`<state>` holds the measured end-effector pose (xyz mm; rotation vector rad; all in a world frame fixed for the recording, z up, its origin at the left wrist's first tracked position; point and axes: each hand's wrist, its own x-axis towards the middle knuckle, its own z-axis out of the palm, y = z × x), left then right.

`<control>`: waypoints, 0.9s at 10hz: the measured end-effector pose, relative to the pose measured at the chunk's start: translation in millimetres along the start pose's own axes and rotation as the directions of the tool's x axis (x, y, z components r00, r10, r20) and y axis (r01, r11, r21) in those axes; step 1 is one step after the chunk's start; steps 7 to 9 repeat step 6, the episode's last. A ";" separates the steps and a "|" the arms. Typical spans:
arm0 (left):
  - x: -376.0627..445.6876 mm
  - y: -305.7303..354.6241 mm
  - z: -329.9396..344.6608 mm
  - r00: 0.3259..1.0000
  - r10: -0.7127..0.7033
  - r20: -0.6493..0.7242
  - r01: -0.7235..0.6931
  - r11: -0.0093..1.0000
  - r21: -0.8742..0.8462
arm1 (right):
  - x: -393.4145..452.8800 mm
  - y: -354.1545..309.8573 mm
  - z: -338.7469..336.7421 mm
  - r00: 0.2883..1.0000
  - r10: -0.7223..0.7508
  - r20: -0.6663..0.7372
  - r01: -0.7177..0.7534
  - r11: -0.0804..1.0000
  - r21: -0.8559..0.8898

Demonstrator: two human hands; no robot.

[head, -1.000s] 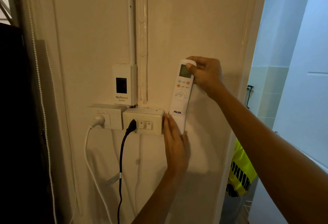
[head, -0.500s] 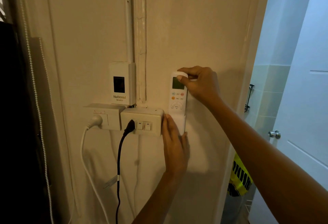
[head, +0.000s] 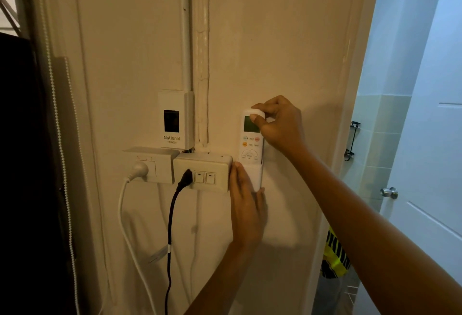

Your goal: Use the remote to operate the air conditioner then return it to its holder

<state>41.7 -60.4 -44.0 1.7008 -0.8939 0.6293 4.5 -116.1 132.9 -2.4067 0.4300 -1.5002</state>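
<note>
**A:** Where is the remote [head: 250,137] sitting?

**B:** Just right of the frame's center, upright against the cream wall [head: 275,39]. Its lower end is sitting inside the white holder [head: 255,176], which is hanging on the wall just beside the right edge of the switch box [head: 202,172]. The green screen and the colored buttons are showing above the holder's rim.

**A:** What is the right hand [head: 280,124] doing?

**B:** It is reaching in from the lower right of the frame and pinching the top of the remote. The thumb is lying across the upper corner of the screen and the other fingers are curling over the top edge, so the fingers are clamping on the remote.

**A:** And the left hand [head: 246,204]?

**B:** It is coming up from the bottom center, lying flat against the wall with its fingers straight and pressed together. The fingertips are touching the left side of the holder, and the thumb is resting just under its bottom edge. It is bracing rather than gripping anything.

**A:** Anything else nearby?

**B:** A black plug [head: 185,177] is sitting in the switch box, its cord dropping toward the bottom edge. Left of it, a white plug [head: 138,168] is sitting in a second outlet [head: 150,164]. Above them a breaker box [head: 176,119] marked "National" is hanging. At the far right a pale door [head: 430,164] with a metal knob [head: 389,192] is showing.
</note>
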 end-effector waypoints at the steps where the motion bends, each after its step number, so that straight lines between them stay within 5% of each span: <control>1: 1.1 2.4 -3.9 0.999 -0.013 0.043 0.012 1.000 0.012 | 4.1 -3.8 -6.0 0.999 0.004 0.038 -0.003 1.000 -0.026; 2: 1.5 5.8 -7.2 0.998 -0.024 0.054 0.021 0.998 0.063 | 4.8 -12.2 -18.8 0.995 0.049 0.084 -0.047 0.998 -0.029; 4: 1.8 12.3 -17.8 0.991 -0.032 0.128 0.031 0.999 0.007 | -16.3 -51.2 -71.7 0.988 0.140 -0.071 -0.108 0.935 0.338; 5: -3.8 6.9 -24.2 0.991 0.029 0.131 -0.031 0.999 0.011 | -42.3 -83.6 -118.2 0.986 0.106 -0.128 -0.011 0.808 0.589; 6: -25.3 8.9 -49.8 0.934 0.097 0.344 -0.103 0.995 0.000 | -64.0 -107.0 -163.7 0.987 0.057 -0.151 0.071 0.690 0.720; 9: -25.3 8.9 -49.8 0.934 0.097 0.344 -0.103 0.995 0.000 | -64.0 -107.0 -163.7 0.987 0.057 -0.151 0.071 0.690 0.720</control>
